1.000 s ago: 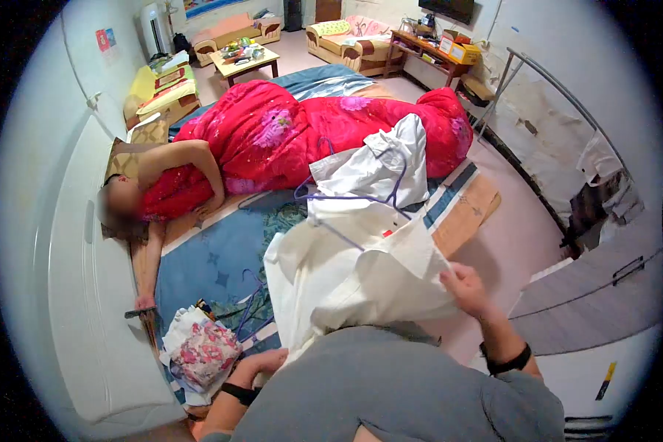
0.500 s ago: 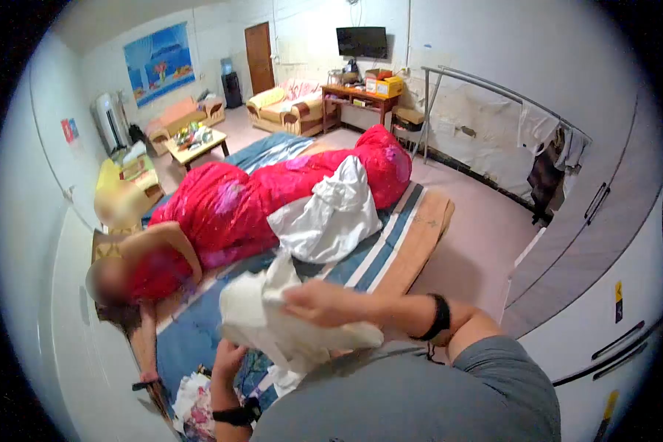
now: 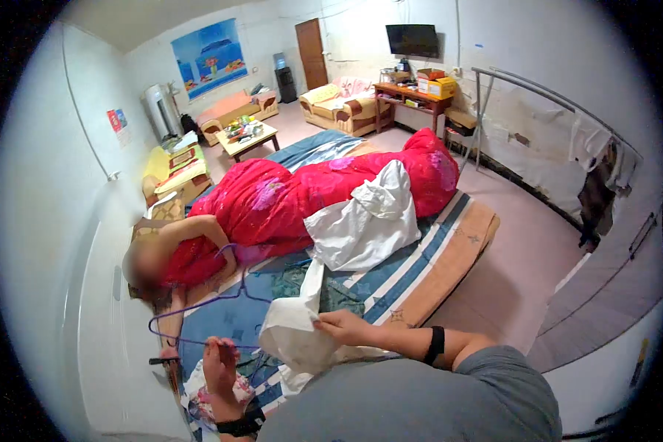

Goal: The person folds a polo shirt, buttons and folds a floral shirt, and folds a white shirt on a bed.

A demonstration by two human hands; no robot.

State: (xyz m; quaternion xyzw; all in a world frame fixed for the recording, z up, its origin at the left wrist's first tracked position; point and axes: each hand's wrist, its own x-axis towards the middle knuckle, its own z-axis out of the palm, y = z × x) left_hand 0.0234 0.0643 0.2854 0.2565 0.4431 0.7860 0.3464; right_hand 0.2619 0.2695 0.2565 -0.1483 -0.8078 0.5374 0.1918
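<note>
My left hand [image 3: 221, 362] is closed on the lower bar of a purple clothes hanger [image 3: 199, 298], which is held up over the bed with its hook pointing away. My right hand [image 3: 344, 328] pinches a white garment [image 3: 291, 333] that hangs in folds before my grey shirt. The hanger's right end meets the garment's edge; I cannot tell whether it is inside. Another white garment [image 3: 368, 221] lies crumpled farther off, partly on a red floral quilt [image 3: 272, 199]. Dark green patterned cloth [image 3: 295, 286] and a floral cloth [image 3: 202, 398] lie on the bed [image 3: 412, 295].
A person [image 3: 199, 243] lies on the left side under the quilt, one arm stretched towards me. At the right stand a metal drying rack [image 3: 552, 96] with clothes and a grey wardrobe [image 3: 604, 302]. Sofas, a low table [image 3: 247, 140] and a desk [image 3: 412, 96] stand farther back.
The purple hanger has come up into view in my left hand. My right hand has moved slightly right and lower with the white garment. The view has turned left.
</note>
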